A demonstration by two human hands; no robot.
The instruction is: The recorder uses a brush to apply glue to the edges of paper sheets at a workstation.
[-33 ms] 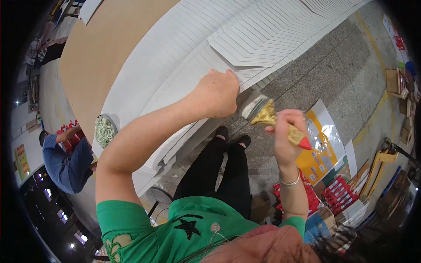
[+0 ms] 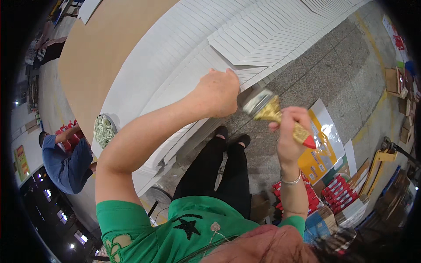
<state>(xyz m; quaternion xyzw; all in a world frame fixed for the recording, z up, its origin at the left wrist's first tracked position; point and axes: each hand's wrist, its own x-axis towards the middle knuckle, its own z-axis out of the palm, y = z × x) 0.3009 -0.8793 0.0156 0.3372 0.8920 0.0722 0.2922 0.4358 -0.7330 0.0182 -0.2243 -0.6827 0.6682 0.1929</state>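
My right hand is wrapped round the gold handle of a wide paintbrush, which has a red tip. Its pale bristles point left, in the air beside the sheets' edge, slightly blurred by motion. Layered white paper sheets lie fanned out over the table, with thin parallel edges showing. My left hand rests at their near edge with its fingers curled down against the paper; the fingertips are hidden. The brush and my left hand are apart, with a small gap between them.
The brown tabletop extends to the far left. A round, pale green patterned object sits by my left elbow. On the right are a yellow-orange printed sheet, red bundled packs and a yellow frame. Another person crouches at left.
My right hand and the paintbrush have shifted slightly to the right. My left hand has hardly moved and stays on the sheets.
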